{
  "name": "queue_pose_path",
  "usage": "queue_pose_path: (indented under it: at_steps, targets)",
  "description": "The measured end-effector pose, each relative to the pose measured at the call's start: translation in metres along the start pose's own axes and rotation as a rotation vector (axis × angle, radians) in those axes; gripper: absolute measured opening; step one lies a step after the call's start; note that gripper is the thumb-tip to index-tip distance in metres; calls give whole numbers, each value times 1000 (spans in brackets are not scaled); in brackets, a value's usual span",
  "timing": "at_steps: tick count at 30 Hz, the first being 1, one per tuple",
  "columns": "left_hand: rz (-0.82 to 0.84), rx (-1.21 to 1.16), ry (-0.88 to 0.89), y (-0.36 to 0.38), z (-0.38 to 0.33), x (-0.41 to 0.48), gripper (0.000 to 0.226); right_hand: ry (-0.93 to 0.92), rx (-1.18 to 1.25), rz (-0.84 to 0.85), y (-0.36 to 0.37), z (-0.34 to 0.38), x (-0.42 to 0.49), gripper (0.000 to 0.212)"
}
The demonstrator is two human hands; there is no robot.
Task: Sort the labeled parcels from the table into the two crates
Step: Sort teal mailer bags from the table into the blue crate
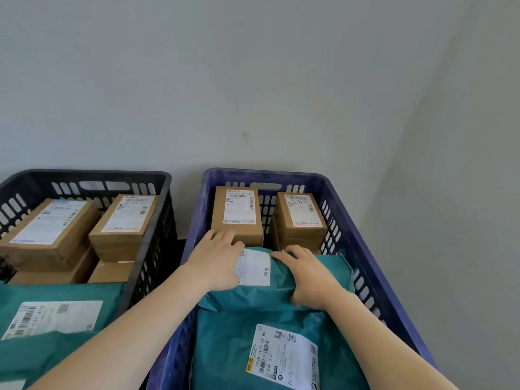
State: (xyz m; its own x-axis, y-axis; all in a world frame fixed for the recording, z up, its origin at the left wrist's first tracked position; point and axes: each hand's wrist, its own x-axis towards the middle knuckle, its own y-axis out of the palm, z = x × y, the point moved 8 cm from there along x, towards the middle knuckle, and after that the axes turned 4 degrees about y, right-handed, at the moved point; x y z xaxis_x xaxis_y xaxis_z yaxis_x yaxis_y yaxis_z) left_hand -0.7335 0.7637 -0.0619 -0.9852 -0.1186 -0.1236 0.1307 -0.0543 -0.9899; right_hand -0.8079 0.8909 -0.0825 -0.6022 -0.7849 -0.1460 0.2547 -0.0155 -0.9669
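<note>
Resting crosswise in the blue crate (351,209) on a second green mailer (230,347), just before two cardboard boxes (237,212): green parcel (284,294). Label (256,267) partly covered, print unreadable; black crate (84,173) alongside, cut off at left. Pressed at left end by left hand (216,258), fingers nearly straight; gripped at right end by right hand (308,277), fingers curled over far edge.

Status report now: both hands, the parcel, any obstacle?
Right hand grips teal parcel, left hand flat on its end. Parcel inside blue crate, over another bag. Boxes close behind.

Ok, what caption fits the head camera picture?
Left hand presses and right hand grips a green parcel inside the blue crate, near two brown boxes.
</note>
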Motion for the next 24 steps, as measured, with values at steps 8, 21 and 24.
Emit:
queue_pose_path:
  at_steps: [8, 21, 24]
  targets:
    - [45, -220, 41, 7, -12, 2, 76, -31, -84, 27, 18, -3, 5, 98]
    - [290, -222, -35, 36, -9, 12, 99, 327, -290, 49, -7, -50, -15, 72]
    - [305, -196, -55, 44, -9, 12, 97, 319, -219, 60, 3, -54, -13, 59]
